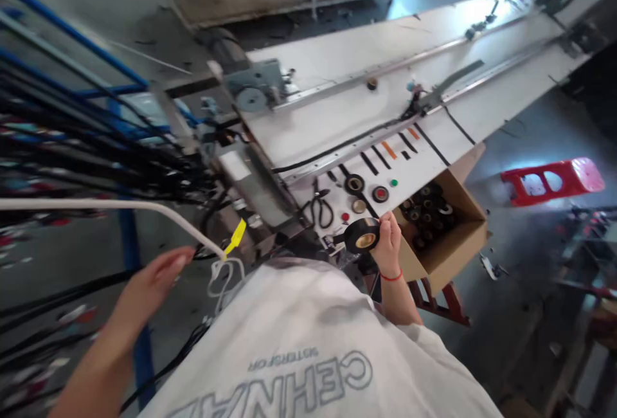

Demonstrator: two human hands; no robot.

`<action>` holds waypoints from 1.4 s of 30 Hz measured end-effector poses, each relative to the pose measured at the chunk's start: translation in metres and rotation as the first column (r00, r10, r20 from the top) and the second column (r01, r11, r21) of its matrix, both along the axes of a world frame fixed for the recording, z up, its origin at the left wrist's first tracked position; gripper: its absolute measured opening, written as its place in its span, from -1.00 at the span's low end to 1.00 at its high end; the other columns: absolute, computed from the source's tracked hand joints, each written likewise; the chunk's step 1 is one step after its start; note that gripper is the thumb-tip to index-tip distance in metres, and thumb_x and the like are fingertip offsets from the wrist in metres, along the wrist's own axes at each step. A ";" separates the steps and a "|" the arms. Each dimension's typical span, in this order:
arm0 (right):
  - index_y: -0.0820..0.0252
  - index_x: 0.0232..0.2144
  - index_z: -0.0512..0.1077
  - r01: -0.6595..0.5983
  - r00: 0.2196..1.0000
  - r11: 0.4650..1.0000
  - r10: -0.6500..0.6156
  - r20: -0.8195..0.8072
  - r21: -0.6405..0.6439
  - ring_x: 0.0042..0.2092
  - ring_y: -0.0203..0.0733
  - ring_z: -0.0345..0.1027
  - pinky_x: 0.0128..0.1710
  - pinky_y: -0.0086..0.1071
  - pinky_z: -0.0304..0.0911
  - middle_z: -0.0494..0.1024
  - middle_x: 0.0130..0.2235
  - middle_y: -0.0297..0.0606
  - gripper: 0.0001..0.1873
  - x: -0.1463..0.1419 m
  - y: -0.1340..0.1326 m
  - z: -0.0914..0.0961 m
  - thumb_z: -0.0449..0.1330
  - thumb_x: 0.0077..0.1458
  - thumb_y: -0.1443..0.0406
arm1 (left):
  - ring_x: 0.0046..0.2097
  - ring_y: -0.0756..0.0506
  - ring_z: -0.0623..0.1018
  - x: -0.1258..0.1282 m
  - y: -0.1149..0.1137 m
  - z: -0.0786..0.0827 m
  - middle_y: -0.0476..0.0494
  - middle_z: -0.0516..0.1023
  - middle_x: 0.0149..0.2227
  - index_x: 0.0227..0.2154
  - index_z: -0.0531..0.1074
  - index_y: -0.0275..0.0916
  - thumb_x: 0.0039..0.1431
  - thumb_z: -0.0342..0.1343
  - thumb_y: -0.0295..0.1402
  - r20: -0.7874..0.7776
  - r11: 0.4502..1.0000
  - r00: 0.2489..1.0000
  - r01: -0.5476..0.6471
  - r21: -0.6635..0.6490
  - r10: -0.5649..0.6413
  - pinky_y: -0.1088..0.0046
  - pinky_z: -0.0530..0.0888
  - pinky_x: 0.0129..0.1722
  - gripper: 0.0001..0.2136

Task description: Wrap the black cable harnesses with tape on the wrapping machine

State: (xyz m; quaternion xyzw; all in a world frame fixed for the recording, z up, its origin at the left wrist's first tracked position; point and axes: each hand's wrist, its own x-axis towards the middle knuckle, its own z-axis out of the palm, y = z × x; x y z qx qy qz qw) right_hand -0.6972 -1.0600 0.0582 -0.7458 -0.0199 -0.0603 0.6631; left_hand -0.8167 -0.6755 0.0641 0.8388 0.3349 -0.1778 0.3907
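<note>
My right hand [389,243] is closed around a roll of black tape [363,235], held upright just in front of the white workbench [337,122]. A red band circles that wrist. My left hand [154,283] reaches out to the left with fingers stretched and apart, holding nothing. It is close to a white cable [120,207] that ends at a yellow tag [236,238] and a white string loop [224,273]. Black cable bundles [96,154] run across on the left.
A cardboard box [450,238] with several black tape rolls stands beside the bench. Scissors [322,209], tape rolls [355,184] and red [380,194] and green buttons lie on the bench. A blue rack [125,225] holds the cables. A red stool [554,180] lies on the floor.
</note>
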 end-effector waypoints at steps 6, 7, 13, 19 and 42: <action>0.09 -0.46 0.19 -0.251 0.961 0.963 0.260 -0.091 0.096 -0.47 -0.28 0.03 -0.48 -0.41 0.14 0.12 -0.49 -0.41 -0.59 -0.010 0.142 0.035 0.06 0.22 -0.06 | -0.14 -0.21 0.59 0.029 0.026 0.030 -0.21 0.66 -0.25 -0.33 0.56 -0.26 -0.04 0.22 0.11 0.410 0.840 0.898 0.095 -0.535 0.160 0.29 0.48 -0.04 -0.52; 0.08 -0.43 0.20 -0.263 0.938 0.951 0.292 -0.187 0.165 -0.48 -0.29 0.04 -0.52 -0.43 0.11 0.13 -0.48 -0.41 -0.62 -0.011 0.160 0.037 0.09 0.21 -0.04 | -0.13 -0.20 0.59 0.027 0.032 0.030 -0.24 0.65 -0.23 -0.30 0.56 -0.28 0.00 0.21 0.09 0.440 0.825 0.880 0.110 -0.554 0.178 0.30 0.48 -0.03 -0.53; 0.08 -0.37 0.15 -0.459 0.709 0.755 0.629 -0.320 0.468 -0.44 -0.35 0.20 -0.53 -0.50 0.15 0.31 -0.36 -0.41 -0.64 -0.028 0.249 0.040 0.24 0.11 0.05 | -0.08 -0.21 0.59 -0.001 0.070 0.017 -0.33 0.51 0.04 0.13 0.36 -0.18 0.04 0.27 -0.02 0.520 0.560 0.831 0.339 -0.756 0.198 0.25 0.47 -0.04 -0.39; 0.08 -0.32 0.14 -0.688 0.726 0.726 0.687 0.033 -0.002 -0.13 -0.21 0.36 -0.16 -0.32 0.29 0.48 -0.09 -0.24 -0.67 -0.058 0.298 0.037 0.28 0.10 0.21 | 0.11 -0.24 0.46 -0.013 0.080 0.016 -0.30 0.33 0.21 0.33 -0.02 0.00 0.03 0.29 -0.03 0.529 0.480 0.770 0.336 -0.811 0.356 0.21 0.38 0.08 -0.14; 0.10 -0.16 0.51 -0.731 0.596 0.483 0.796 -0.108 -0.481 -0.45 -0.30 0.28 -0.41 -0.39 0.23 0.56 -0.26 -0.28 -0.71 -0.057 0.340 0.071 0.27 0.12 0.10 | -0.09 -0.27 0.57 -0.023 0.121 0.009 -0.32 0.58 -0.08 0.05 0.39 -0.30 0.22 -0.26 0.13 -0.175 -0.117 0.956 -0.151 -0.982 0.237 0.16 0.48 -0.12 -0.34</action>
